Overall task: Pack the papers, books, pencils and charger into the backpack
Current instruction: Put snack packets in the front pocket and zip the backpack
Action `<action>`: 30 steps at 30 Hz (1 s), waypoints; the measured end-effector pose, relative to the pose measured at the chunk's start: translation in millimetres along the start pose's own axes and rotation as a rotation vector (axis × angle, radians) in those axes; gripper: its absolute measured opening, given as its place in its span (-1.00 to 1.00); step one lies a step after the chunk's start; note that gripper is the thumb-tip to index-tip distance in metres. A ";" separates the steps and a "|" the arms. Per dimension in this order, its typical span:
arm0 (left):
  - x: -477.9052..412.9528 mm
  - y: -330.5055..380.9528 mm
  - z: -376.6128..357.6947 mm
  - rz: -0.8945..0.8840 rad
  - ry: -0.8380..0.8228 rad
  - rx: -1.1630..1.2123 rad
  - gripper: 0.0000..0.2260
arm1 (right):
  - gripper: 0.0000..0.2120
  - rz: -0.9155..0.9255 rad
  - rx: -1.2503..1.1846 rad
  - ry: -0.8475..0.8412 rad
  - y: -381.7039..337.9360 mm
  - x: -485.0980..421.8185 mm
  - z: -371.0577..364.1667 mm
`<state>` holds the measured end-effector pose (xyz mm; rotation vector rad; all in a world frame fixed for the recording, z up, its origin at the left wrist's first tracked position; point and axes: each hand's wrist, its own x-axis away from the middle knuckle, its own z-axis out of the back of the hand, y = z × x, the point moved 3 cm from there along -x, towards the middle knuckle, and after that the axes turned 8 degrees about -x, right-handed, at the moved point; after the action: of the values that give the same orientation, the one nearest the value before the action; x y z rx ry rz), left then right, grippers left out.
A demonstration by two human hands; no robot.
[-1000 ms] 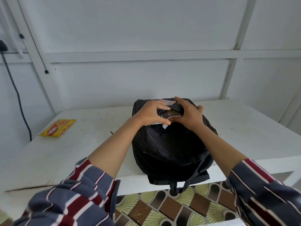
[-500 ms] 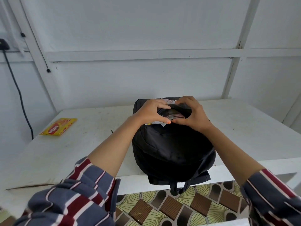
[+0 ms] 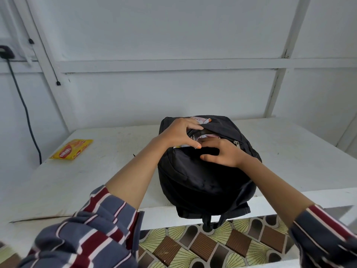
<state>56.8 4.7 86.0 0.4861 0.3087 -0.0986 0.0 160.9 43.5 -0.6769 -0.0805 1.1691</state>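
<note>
White painted table (image 3: 116, 167), top scuffed. Bears two items.
1. Black backpack (image 3: 202, 180), lying at centre, its lower end overhanging the near edge at 6 o'clock.
2. Yellow snack packet (image 3: 71, 149) with red logo, flat, at 10 o'clock from the backpack, well apart, near the left edge.

Even soft daylight, no glare, faint shadows only; wide-angle bends the wall beams (image 3: 193, 63) at edges, striped sleeves (image 3: 87, 238) motion-blurred at the bottom corners.
</note>
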 end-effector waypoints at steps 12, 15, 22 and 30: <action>-2.6 -4.2 0.9 0.009 0.002 0.026 -0.50 | -0.64 -0.093 -0.015 -0.039 8.8 -18.6 0.7; -2.5 -5.6 -0.5 0.038 0.011 0.062 -0.59 | -0.61 -0.135 -0.065 -0.034 9.8 -22.7 1.0; -2.6 -4.6 0.0 0.057 -0.002 0.098 -0.65 | -0.60 -0.124 -0.140 -0.026 1.5 -17.3 8.5; -1.9 -5.9 5.6 0.036 -0.078 0.047 -0.54 | -0.52 -0.058 -0.149 0.047 -3.1 -11.4 6.7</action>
<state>55.6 -3.1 88.6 0.5331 0.2218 -0.0897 -4.8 153.3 53.7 -0.8281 -0.1483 1.0979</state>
